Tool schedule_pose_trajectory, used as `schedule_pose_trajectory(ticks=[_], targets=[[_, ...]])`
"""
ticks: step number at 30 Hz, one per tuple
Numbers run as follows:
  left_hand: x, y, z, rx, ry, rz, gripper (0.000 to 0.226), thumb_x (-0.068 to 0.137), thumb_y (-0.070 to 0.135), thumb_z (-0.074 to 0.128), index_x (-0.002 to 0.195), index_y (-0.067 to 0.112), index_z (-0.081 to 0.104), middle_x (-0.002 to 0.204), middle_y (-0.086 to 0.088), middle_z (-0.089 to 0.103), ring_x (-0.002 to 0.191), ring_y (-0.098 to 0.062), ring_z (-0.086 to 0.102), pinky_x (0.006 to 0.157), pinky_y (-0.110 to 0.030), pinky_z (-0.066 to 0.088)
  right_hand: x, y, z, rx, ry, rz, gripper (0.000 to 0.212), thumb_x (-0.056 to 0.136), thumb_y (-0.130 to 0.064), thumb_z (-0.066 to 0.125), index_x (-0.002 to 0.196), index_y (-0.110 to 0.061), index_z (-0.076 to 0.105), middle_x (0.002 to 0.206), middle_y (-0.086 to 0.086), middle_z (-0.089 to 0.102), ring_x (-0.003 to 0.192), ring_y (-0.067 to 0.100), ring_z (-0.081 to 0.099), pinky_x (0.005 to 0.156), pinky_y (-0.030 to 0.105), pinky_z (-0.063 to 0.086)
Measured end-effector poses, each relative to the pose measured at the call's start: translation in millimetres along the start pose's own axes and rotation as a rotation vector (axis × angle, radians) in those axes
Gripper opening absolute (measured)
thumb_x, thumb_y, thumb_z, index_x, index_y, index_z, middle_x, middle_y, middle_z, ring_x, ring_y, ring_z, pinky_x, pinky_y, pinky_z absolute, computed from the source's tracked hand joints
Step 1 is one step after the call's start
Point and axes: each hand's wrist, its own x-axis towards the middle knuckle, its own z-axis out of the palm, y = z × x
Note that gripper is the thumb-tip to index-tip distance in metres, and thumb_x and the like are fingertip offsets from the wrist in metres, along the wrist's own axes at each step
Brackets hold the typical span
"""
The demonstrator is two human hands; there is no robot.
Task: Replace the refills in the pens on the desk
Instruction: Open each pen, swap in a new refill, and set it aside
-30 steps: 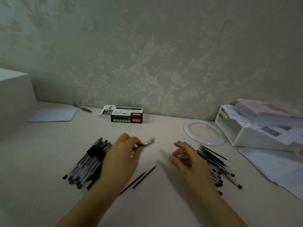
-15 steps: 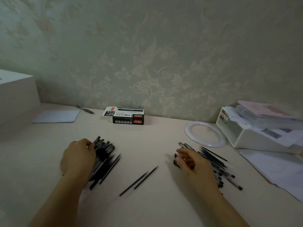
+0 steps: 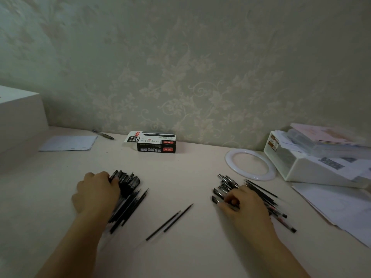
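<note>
Left of centre in the frame, the left hand (image 3: 96, 192) lies over the left pens (image 3: 128, 193), fingers curled onto their capped ends; whether it grasps one I cannot tell. Right of centre, the right hand (image 3: 244, 203) rests on the right pens (image 3: 226, 186), fingertips pinching a pen. Two refills (image 3: 170, 221) lie loose between the hands, touching neither

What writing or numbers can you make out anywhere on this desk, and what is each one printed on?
"1120": on the black and white pen box by the wall, printed twice, on its top and on its end flap.
Red labels and small print on that box: too small to read.
Markings on the pen caps by the left hand: blurred.
Label on the white storage bin and the dark printed patch on the papers over it: unreadable.
</note>
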Motion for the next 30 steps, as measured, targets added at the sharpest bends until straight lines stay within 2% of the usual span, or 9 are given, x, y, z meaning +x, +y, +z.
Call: schedule_pose_trajectory(ticks=[5, 8, 11, 14, 16, 19, 23, 25, 30], targets=[[-2.6, 5.9, -4.0, -0.002, 0.042, 0.024, 0.043, 0.096, 0.04, 0.05, 0.129, 0.013, 0.056, 0.126, -0.017, 0.051, 0.114, -0.038, 0.047, 0.089, -0.047, 0.044, -2.0, -5.2, 0.2, -0.089, -0.09, 0.006, 0.014, 0.084, -0.036, 0.072, 0.082, -0.026, 0.064, 0.088, -0.014, 0.049, 0.088, 0.009, 0.049, 0.074, 0.027, 0.044], [-9.1, 18.3, -4.1, -0.093, 0.131, 0.173, 0.039, 0.095, 0.036, 0.054, 0.127, 0.015, 0.059, 0.123, -0.014, 0.055, 0.11, -0.034, 0.052, 0.087, -0.046, 0.047, -1.0, -10.8, -3.7, -0.027, -0.084, 0.014, 0.014, 0.087, -0.033, 0.069, 0.081, -0.027, 0.058, 0.087, -0.015, 0.053, 0.084, 0.005, 0.051, 0.072, 0.022, 0.044], [-24.6, 36.8, -0.1, -0.24, 0.151, 0.373, 0.031, 0.092, 0.034, 0.058, 0.118, 0.018, 0.063, 0.113, -0.007, 0.059, 0.099, -0.026, 0.056, 0.085, -0.043, 0.05, 1.6, -18.6, -8.9, 0.24, -0.041, 0.132, 0.014, 0.085, -0.035, 0.071, 0.081, -0.029, 0.059, 0.073, -0.015, 0.062, 0.069, -0.003, 0.056, 0.061, 0.012, 0.043], [-47.7, 53.6, 9.8, -0.373, 0.067, 0.559, 0.023, 0.092, 0.037, 0.057, 0.11, 0.025, 0.065, 0.098, 0.008, 0.058, 0.086, -0.009, 0.055, 0.079, -0.026, 0.048, 4.1, -25.7, -12.0, 0.577, 0.037, 0.25, 0.008, 0.084, -0.03, 0.074, 0.083, -0.027, 0.066, 0.075, -0.02, 0.068, 0.062, -0.005, 0.059, 0.057, 0.006, 0.044], [-62.9, 61.7, 17.7, -0.469, -0.024, 0.648, 0.02, 0.092, 0.04, 0.056, 0.105, 0.028, 0.066, 0.092, 0.015, 0.057, 0.081, 0.0, 0.055, 0.073, -0.014, 0.044, 6.4, -28.5, -12.7, 0.787, 0.037, 0.317, 0.002, 0.087, -0.023, 0.072, 0.088, -0.023, 0.07, 0.077, -0.01, 0.073, 0.065, -0.002, 0.065, 0.059, 0.009, 0.047], [-78.4, 70.4, 28.5, -0.556, -0.166, 0.719, 0.025, 0.091, 0.047, 0.052, 0.1, 0.029, 0.068, 0.088, 0.016, 0.059, 0.081, 0.004, 0.056, 0.067, -0.008, 0.043, 7.3, -31.1, -8.9, 1.011, -0.025, 0.422, 0.009, 0.09, -0.021, 0.067, 0.089, -0.012, 0.07, 0.08, 0.005, 0.074, 0.067, 0.009, 0.064, 0.063, 0.021, 0.05], [-83.2, 75.8, 33.3, -0.541, -0.229, 0.799, 0.045, 0.085, 0.065, 0.042, 0.102, 0.031, 0.066, 0.089, 0.016, 0.06, 0.08, 0.001, 0.057, 0.068, -0.014, 0.046, 3.7, -37.0, 3.1, 1.26, -0.14, 0.518, 0.014, 0.091, -0.014, 0.064, 0.094, -0.001, 0.068, 0.087, 0.014, 0.073, 0.078, 0.02, 0.071, 0.069, 0.023, 0.056], [-83.9, 76.1, 34.6, -0.494, -0.23, 0.88, 0.04, 0.09, 0.06, 0.043, 0.106, 0.03, 0.064, 0.094, 0.014, 0.062, 0.082, -0.004, 0.058, 0.073, -0.025, 0.049, 1.2, -41.7, 8.5, 1.318, -0.193, 0.48, 0.007, 0.089, -0.009, 0.066, 0.09, -0.004, 0.07, 0.087, 0.016, 0.071, 0.084, 0.023, 0.072, 0.072, 0.024, 0.057], [-80.4, 74.3, 35.7, -0.435, -0.284, 0.969, 0.018, 0.099, 0.038, 0.045, 0.106, 0.029, 0.06, 0.098, 0.011, 0.061, 0.087, -0.008, 0.057, 0.075, -0.036, 0.049, -2.0, -46.3, 13.6, 1.068, -0.204, 0.308, 0.007, 0.089, -0.014, 0.067, 0.085, -0.015, 0.072, 0.078, 0.007, 0.071, 0.067, 0.012, 0.065, 0.065, 0.018, 0.053]])
